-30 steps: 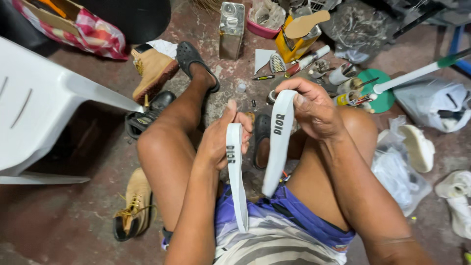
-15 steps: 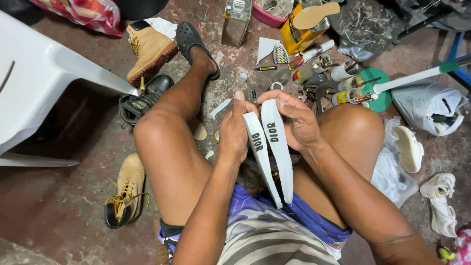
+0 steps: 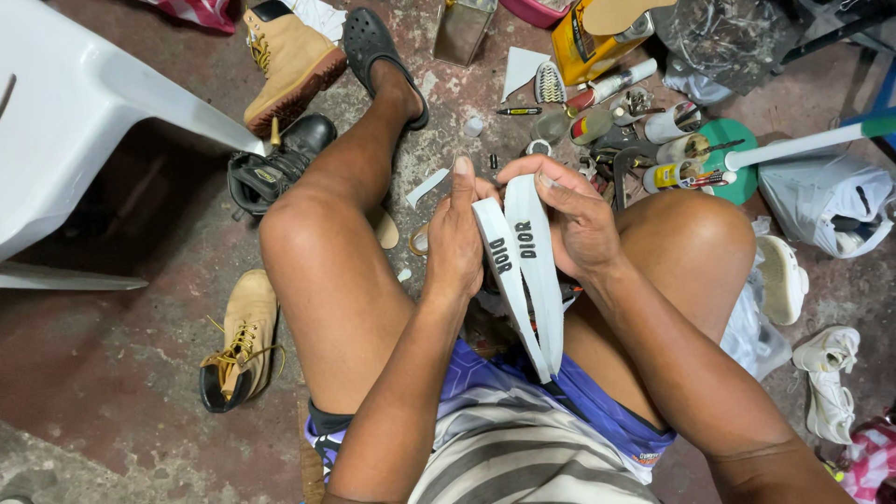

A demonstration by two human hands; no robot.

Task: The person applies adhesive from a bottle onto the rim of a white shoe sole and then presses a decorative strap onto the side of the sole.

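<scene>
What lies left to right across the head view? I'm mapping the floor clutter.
White chair → tan boot → left hand → white insoles → right hand → green lid → white sneaker

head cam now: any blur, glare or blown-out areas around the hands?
Head view: the left hand, right hand and the two white insoles they hold are sharp, evenly lit, with no motion blur. The white plastic chair is close to overexposed and casts a dark shadow beneath. Slight sheen on the knees; wide-angle stretch toward the edges.
</scene>
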